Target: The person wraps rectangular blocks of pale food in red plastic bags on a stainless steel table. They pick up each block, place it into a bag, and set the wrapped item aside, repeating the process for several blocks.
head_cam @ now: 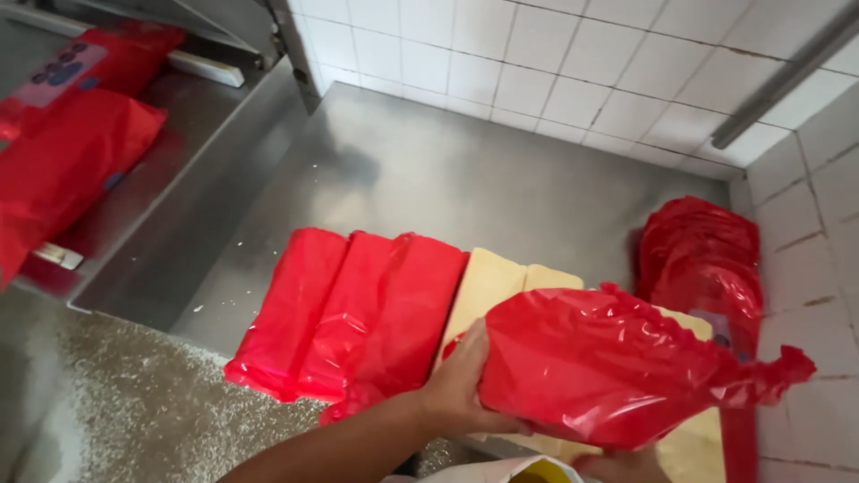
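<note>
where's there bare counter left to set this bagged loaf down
Free: the steel counter behind the bagged loaves, up to the tiled wall. Crowded: the front edge, with unbagged loaves, and the right corner's red bag pile.

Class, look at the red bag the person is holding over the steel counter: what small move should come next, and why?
Probably lower the bagged loaf onto the steel counter beside the three bagged loaves. The left hand grips one end, its open end is loosely bunched, and pale unbagged loaves still lie beneath it.

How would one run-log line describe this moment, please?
left hand: grips red bag | right hand: under bag, mostly hidden | beside: bagged loaves, bare loaves | steel table
</note>
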